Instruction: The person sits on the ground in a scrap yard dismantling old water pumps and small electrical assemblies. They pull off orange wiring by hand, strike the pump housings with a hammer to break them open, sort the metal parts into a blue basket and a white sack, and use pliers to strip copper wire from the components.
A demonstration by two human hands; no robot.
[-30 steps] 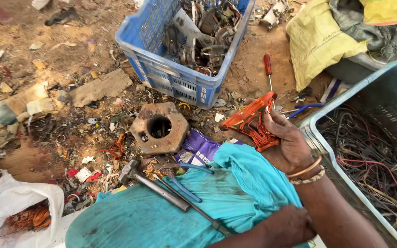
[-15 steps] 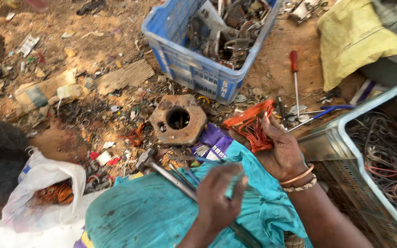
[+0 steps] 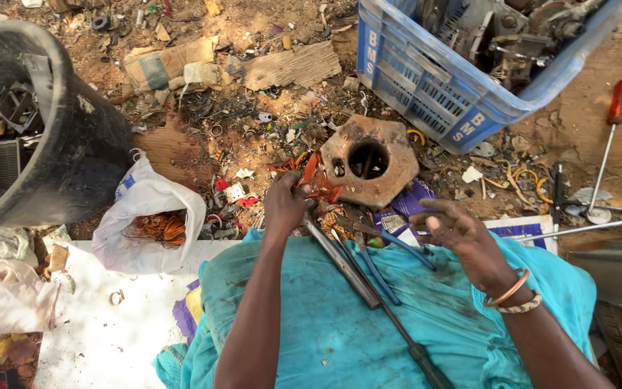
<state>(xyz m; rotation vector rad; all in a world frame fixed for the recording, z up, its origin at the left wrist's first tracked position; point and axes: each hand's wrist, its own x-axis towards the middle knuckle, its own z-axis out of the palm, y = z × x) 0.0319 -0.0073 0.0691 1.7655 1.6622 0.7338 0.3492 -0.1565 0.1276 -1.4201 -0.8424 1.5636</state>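
Frame centre: my left hand (image 3: 284,205) is clamped on a red part (image 3: 316,180) beside the rusty plate (image 3: 370,160); my right hand (image 3: 462,234), centre right, has fingers apart, holding nothing, above pliers (image 3: 379,248).

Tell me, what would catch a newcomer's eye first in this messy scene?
Probably the rusty hexagonal metal block with a round hole, lying on the littered ground at centre. Just left of it the left hand grips a tangle of red wire, while the right hand hovers open above the teal cloth over the lap, where long metal tools lie. A blue crate of scrap parts sits top right, a black bucket far left.
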